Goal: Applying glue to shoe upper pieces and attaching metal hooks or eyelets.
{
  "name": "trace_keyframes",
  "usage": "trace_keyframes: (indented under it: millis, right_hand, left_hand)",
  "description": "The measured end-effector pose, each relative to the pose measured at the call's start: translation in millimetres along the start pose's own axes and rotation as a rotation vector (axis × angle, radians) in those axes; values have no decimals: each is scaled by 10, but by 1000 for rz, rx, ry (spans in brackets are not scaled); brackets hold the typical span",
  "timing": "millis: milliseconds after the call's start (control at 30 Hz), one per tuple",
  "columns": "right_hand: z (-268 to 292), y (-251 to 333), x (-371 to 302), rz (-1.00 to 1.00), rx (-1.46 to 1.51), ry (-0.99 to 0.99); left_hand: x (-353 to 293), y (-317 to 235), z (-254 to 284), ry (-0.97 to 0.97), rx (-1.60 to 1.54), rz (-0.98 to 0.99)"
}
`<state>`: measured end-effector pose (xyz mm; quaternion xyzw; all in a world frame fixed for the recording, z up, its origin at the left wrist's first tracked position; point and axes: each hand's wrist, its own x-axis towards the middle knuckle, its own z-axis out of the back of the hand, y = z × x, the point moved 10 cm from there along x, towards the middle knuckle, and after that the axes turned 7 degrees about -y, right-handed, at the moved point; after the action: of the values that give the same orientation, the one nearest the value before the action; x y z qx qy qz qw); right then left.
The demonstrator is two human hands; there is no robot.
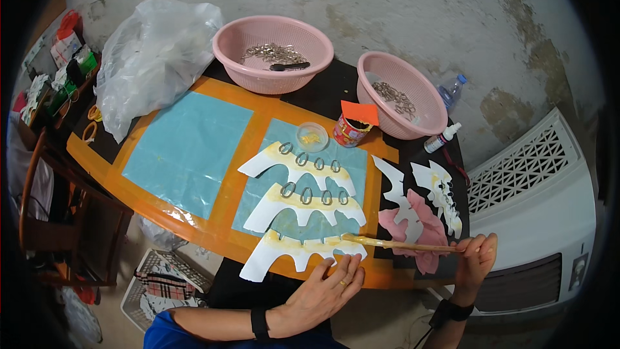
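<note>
Nearest me lies a white arched cut-out piece [258,262] with a notched upper edge smeared yellowish. Fingertips of my left hand [329,291] rest on its lower right edge, fingers stretched out. My right hand [476,257] grips the far end of a long glue brush [420,246], whose yellow-coated tip reaches the piece's upper edge. Beyond it lie a second white cut-out piece [261,214] and a third white cut-out piece [258,163], each with several metal rings along a yellowed upper edge. Whether the brush tip presses down, I cannot tell.
Behind stand a red can [351,130] with an orange flap, a small clear dish [312,137], and two pink baskets [232,58] [413,123] of metal rings. A pink cloth [429,226] and more white pieces [439,194] lie right. A plastic bag [155,52] sits far left.
</note>
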<state>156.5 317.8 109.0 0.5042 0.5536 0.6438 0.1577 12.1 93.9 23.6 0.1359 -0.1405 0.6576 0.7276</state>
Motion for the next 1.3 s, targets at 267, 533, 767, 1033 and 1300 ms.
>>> trace_keyframes:
  millis: [267, 533, 767, 1033, 1300]
  right_hand:
    - [-233, -75, -31, 21, -36, 117]
    - [-85, 152, -17, 18, -154, 84]
    - [52, 247, 22, 37, -128, 59]
    - [-222, 24, 40, 1, -57, 25]
    - [-263, -124, 41, -52, -55, 55]
  left_hand:
    - [5, 9, 22, -22, 6, 2]
    - [4, 12, 16, -3, 18, -3]
    - [4, 6, 8, -8, 21, 1]
    - [-11, -14, -21, 14, 50, -3]
    - [-16, -31, -38, 17, 33, 0]
